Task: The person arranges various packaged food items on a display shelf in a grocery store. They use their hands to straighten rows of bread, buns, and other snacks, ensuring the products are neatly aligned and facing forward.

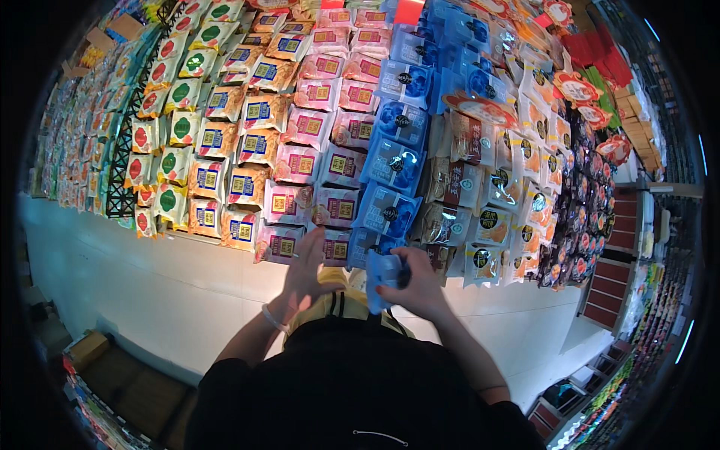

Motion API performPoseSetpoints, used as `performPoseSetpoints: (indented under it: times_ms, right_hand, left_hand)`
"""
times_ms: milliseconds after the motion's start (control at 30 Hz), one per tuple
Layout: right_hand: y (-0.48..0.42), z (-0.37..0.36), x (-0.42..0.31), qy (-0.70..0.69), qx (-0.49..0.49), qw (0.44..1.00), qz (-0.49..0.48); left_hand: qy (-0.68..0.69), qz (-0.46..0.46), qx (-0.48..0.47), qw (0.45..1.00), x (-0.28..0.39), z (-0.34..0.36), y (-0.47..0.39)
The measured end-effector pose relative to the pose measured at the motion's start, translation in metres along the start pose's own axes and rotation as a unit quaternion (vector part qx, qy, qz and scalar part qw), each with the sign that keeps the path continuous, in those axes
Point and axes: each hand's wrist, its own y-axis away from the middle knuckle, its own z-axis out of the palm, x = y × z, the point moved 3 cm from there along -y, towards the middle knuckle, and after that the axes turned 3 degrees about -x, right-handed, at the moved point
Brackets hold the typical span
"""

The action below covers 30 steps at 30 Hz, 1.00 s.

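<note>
Before me rows of wrapped snack packets cover a sloping display. My right hand [415,287] is closed on a blue plastic snack packet [382,277], a little blurred, just off the front end of the blue row. Behind it lie more blue packets [388,212] in an overlapping column. My left hand [308,269] has its fingers spread and holds nothing; its fingertips are by the front pink packets [281,243]. To the right of the blue column are brown-and-clear packets [444,225].
Orange packets [205,216] and green-labelled packets [170,201] fill rows on the left, beside a black lattice divider [121,188]. Red decorative signs [481,109] stand among the right rows. A cardboard box [88,349] sits at lower left, and shelves line the far right.
</note>
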Motion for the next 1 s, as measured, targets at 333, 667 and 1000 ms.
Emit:
performPoseSetpoints:
  times_ms: [333, 667, 1000]
  right_hand:
    - [0.000, 0.057, 0.042, 0.135, 0.285, 0.938, -0.147]
    - [0.023, 0.036, 0.062, 0.227, 0.201, 0.936, -0.178]
    - [-0.002, 0.025, 0.137, 0.358, 0.188, 0.887, -0.225]
  left_hand:
    - [-0.109, 0.016, -0.063, 0.992, 0.036, 0.068, -0.027]
    - [-0.283, 0.065, -0.059, 0.955, 0.071, 0.062, -0.060]
    - [-0.290, 0.138, -0.139, 0.937, 0.069, 0.059, -0.089]
